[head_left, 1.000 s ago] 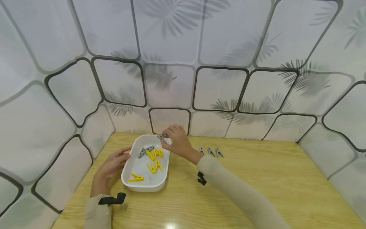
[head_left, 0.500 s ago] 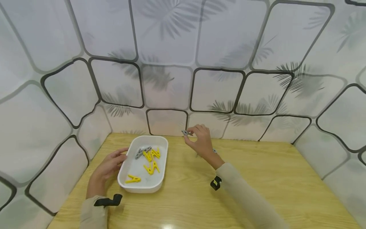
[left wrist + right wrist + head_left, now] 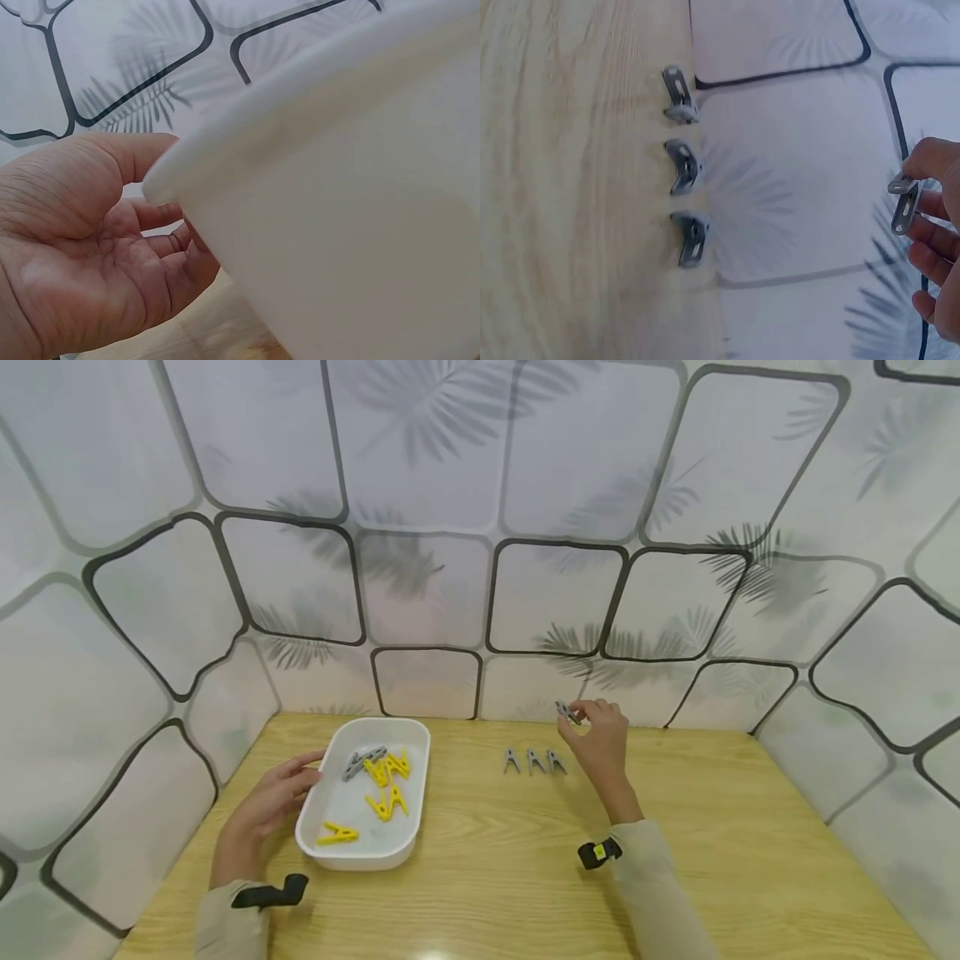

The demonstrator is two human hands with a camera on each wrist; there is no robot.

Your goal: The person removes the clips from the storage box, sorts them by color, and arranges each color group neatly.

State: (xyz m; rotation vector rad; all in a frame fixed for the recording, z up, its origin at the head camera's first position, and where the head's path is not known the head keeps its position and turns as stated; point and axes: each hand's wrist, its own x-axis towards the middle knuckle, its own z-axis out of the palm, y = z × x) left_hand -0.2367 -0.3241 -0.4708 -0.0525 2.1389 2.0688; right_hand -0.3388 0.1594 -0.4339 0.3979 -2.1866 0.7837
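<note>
My left hand [image 3: 272, 795] rests against the left side of a white plastic tray [image 3: 360, 862]. In the left wrist view the fingers [image 3: 176, 274], loosely bent, touch the tray's outer wall below the rim. Several yellow clothespins [image 3: 337, 835] and a few grey clothespins [image 3: 364, 762] lie inside the tray. Between thumb and index finger my right hand [image 3: 604, 743] pinches a grey clothespin [image 3: 567, 713], held above the table near the back wall. Just left of this hand, three grey clothespins [image 3: 536, 762] are set in a row on the table.
The wooden table [image 3: 495, 877] carries the tray on its left side. A patterned wall covering [image 3: 555, 597] rises behind the table's back edge and along both sides. Black straps with small devices [image 3: 598, 853] are on both wrists.
From above the tray, my right hand has carried the grey clothespin rightward past the row of three. The left hand has stayed at the tray, and the head view has shifted slightly.
</note>
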